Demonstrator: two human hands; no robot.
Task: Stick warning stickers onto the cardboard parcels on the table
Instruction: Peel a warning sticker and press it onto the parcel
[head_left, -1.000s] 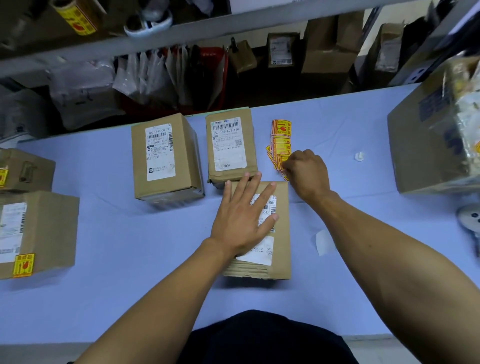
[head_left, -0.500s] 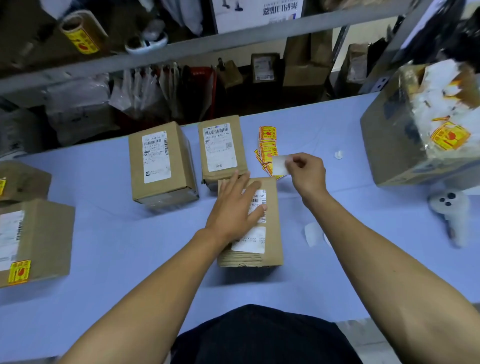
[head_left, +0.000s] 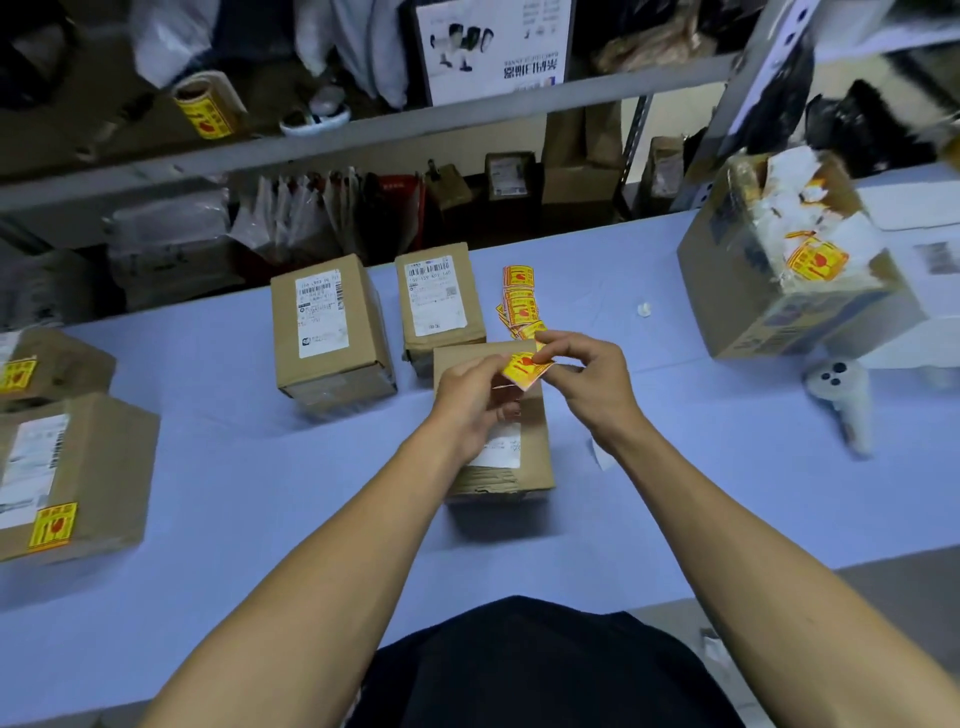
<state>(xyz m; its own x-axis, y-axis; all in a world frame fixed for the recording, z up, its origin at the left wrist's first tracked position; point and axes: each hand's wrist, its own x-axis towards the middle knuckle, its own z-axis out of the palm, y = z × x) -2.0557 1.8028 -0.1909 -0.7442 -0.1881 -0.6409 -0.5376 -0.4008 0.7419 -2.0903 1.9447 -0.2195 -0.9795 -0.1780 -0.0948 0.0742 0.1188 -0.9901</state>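
My left hand (head_left: 475, 400) and my right hand (head_left: 592, 379) both pinch one yellow-and-red warning sticker (head_left: 524, 368), held in the air above a small cardboard parcel (head_left: 530, 457) with a white label. A loose pile of stickers (head_left: 519, 304) lies on the table just beyond it. Two upright parcels, one on the left (head_left: 332, 332) and one on the right (head_left: 439, 306), stand behind with white shipping labels only. At the left edge, a large parcel (head_left: 88, 478) and a smaller one (head_left: 57, 366) each carry a yellow sticker.
The table (head_left: 260, 493) has a pale blue cover. A big torn carton (head_left: 779, 270) stands at the right, a white controller (head_left: 841, 395) in front of it. A white paper scrap (head_left: 600, 454) lies right of the parcel. Shelves with a sticker roll (head_left: 205, 109) rise behind.
My right hand lifted a sticker from the pile and brought it over the near parcel. My left hand left the parcel's top and rose to grip the same sticker.
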